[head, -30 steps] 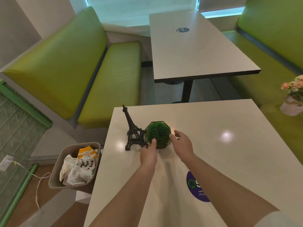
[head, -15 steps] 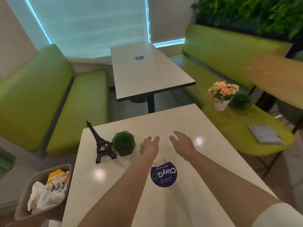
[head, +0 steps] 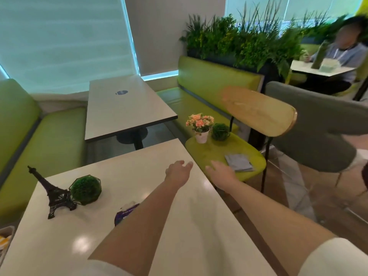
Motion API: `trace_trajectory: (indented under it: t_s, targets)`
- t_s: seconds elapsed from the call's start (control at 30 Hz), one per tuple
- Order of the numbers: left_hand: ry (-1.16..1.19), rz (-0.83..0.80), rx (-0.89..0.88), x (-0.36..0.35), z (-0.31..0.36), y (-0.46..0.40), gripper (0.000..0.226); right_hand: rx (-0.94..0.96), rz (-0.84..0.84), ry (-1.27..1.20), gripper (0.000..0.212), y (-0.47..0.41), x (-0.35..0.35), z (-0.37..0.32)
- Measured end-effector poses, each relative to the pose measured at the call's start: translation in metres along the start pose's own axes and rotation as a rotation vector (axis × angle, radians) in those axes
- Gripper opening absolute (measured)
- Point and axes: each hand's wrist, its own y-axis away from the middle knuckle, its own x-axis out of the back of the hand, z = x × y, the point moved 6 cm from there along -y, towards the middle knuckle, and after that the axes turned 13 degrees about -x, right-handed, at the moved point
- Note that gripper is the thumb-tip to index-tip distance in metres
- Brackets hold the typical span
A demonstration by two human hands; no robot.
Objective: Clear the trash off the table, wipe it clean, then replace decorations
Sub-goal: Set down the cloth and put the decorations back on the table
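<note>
Since half a second back, our view has swung right and both hands have moved from mid-table to its right edge. Head view: our left hand (head: 177, 172) hovers over the white rectangular table (head: 189, 226), fingers loosely spread, holding nothing. Our right hand (head: 222, 171) reaches past the edge toward the lime-green chair seat (head: 205, 152), fingers extended, empty. On that seat: pink flowers in a white pot (head: 201, 126), a round green moss ball (head: 220, 132), a grey folded cloth (head: 238, 162). On the table's left: black metal Eiffel Tower model (head: 53, 194) just beside a green ball in a wire frame (head: 86, 190). Purple round sticker (head: 124, 214) partly hidden by our left forearm.
</note>
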Motion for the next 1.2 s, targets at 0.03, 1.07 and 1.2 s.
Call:
trace_trajectory:
  t_s: [0.03,1.07,1.2]
  targets:
    - [-0.030,-0.023,-0.029,-0.011,0.014,0.001,0.059,0.007,0.002,0.036,0.059,-0.004,0.008,0.014]
    - [-0.259,-0.041,-0.228,-0.134,0.108,-0.174,0.054,-0.055,0.030,-0.194,0.047,-0.206,0.102,0.112]
    - [-0.186,-0.055,-0.164,-0.152,0.093,-0.208,0.056,-0.076,0.023,-0.217,0.044,-0.240,0.092,0.112]
